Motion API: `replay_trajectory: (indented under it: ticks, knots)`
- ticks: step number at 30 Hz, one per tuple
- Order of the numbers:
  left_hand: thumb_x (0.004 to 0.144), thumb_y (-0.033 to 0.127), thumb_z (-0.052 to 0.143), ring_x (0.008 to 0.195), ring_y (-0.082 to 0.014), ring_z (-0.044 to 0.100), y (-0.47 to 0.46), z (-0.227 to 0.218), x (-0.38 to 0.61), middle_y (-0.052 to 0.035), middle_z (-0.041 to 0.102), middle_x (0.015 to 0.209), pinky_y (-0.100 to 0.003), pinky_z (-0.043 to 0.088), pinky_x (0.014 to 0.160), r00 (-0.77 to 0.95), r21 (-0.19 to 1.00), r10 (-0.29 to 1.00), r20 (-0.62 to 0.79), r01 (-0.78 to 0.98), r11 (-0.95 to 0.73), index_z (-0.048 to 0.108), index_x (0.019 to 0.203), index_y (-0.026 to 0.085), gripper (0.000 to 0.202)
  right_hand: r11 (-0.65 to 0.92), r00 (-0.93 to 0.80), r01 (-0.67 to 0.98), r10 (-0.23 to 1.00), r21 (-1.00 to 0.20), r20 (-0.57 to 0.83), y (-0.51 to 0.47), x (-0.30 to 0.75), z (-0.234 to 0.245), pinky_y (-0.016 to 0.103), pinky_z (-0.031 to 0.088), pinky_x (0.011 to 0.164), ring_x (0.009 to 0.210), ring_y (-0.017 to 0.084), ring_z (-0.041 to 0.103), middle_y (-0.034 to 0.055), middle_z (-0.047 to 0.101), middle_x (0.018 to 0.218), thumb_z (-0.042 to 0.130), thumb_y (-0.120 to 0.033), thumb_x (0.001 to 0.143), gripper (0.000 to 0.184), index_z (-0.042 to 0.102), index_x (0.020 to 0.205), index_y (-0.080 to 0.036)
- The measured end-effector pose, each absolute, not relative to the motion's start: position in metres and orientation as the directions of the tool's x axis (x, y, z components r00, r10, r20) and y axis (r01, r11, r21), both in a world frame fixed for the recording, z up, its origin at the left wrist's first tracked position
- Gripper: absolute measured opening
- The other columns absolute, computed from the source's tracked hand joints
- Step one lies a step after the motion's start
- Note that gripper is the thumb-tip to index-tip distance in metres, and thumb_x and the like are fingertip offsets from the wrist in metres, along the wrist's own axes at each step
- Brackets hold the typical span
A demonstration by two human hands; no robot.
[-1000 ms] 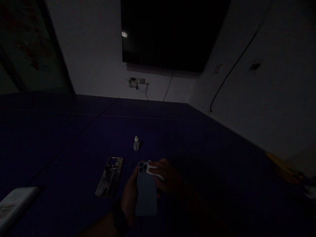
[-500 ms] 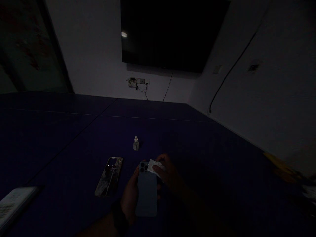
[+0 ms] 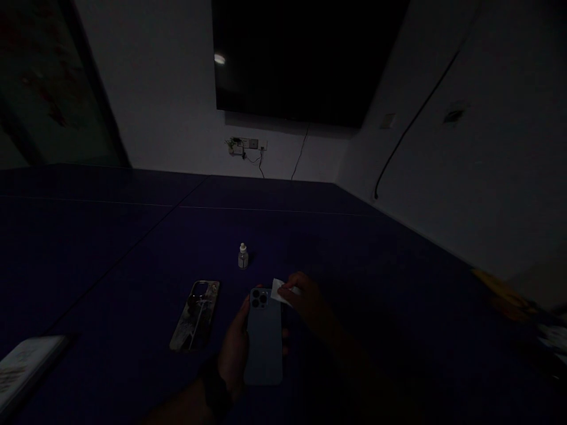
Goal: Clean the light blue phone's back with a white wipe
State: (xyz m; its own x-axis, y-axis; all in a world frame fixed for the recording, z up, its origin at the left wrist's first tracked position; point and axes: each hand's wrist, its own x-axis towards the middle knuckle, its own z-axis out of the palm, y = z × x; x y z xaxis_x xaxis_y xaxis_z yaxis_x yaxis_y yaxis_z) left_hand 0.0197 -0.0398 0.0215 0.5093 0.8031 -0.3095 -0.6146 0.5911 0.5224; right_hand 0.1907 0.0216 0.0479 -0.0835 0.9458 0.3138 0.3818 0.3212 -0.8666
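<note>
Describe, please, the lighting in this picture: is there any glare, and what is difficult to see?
Head view: dim overall, with a glare spot on the screen near its left edge; head view: the tissue stands out, but the right forearm is almost lost in darkness; head view: the print on the white box is unreadable.

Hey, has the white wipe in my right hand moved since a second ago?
Yes: judged against the small bottle, the white wipe in your right hand has shifted slightly rightward and farther up the picture.
</note>
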Motion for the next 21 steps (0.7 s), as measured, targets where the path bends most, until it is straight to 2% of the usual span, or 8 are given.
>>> replay_trajectory:
  ticks: [2,5,8,14,18,21]
  knots:
    - [0.088,0.069,0.05,0.067,-0.0274,0.072,-0.04,0.02,0.02,-0.0166,0.075,0.089,-0.036,0.053,0.064,0.497,0.525,0.803,-0.328,-0.611,0.593,0.051,0.139,0.014,0.076,0.319,-0.076,0.385,0.946,-0.866,0.314,0.02,0.186,0.048,0.031,0.043,0.073,0.078,0.018,0.056,-0.0007,0.056,0.08,0.064,-0.031,0.081,0.014,0.057,0.073,-0.022]
    - [0.089,0.068,0.051,0.066,-0.0287,0.072,-0.041,0.021,0.021,-0.0153,0.075,0.087,-0.038,0.053,0.063,0.441,0.53,0.824,-0.355,-0.631,0.567,0.05,0.14,0.016,0.073,0.38,-0.203,0.379,0.924,-0.844,0.325,0.015,0.183,0.049,0.031,0.044,0.077,0.084,0.018,0.057,0.0004,0.058,0.086,0.067,-0.024,0.078,0.011,0.059,0.072,-0.022]
    - [0.089,0.066,0.051,0.068,-0.0286,0.072,-0.042,0.024,0.021,-0.0155,0.075,0.089,-0.038,0.053,0.063,0.473,0.509,0.821,-0.321,-0.644,0.57,0.05,0.14,0.016,0.071,0.427,-0.306,0.384,0.896,-0.819,0.323,0.015,0.189,0.053,0.031,0.044,0.077,0.085,0.018,0.058,0.0006,0.058,0.088,0.069,-0.022,0.077,0.011,0.06,0.071,-0.022]
    - [0.087,0.07,0.052,0.066,-0.0279,0.073,-0.043,0.024,0.022,-0.0149,0.075,0.085,-0.036,0.053,0.062,0.447,0.546,0.801,-0.399,-0.585,0.599,0.051,0.138,0.015,0.075,0.418,-0.152,0.382,0.908,-0.824,0.39,0.021,0.186,0.05,0.032,0.044,0.076,0.083,0.019,0.057,0.0001,0.056,0.084,0.067,-0.023,0.08,0.011,0.059,0.072,-0.022]
    - [0.088,0.068,0.051,0.065,-0.0256,0.072,-0.041,0.021,0.022,-0.0131,0.075,0.086,-0.036,0.053,0.064,0.44,0.541,0.82,-0.367,-0.616,0.573,0.049,0.14,0.017,0.073,0.422,-0.291,0.362,0.898,-0.831,0.329,0.017,0.183,0.049,0.031,0.044,0.078,0.086,0.018,0.058,0.0002,0.057,0.088,0.071,-0.02,0.077,0.012,0.061,0.07,-0.021]
    - [0.088,0.07,0.05,0.064,-0.026,0.072,-0.04,0.022,0.022,-0.015,0.075,0.086,-0.036,0.052,0.061,0.445,0.538,0.813,-0.376,-0.609,0.583,0.049,0.139,0.015,0.075,0.413,-0.264,0.385,0.906,-0.826,0.33,0.019,0.188,0.051,0.031,0.043,0.077,0.085,0.018,0.057,-0.0001,0.057,0.086,0.071,-0.019,0.077,0.013,0.061,0.069,-0.021]
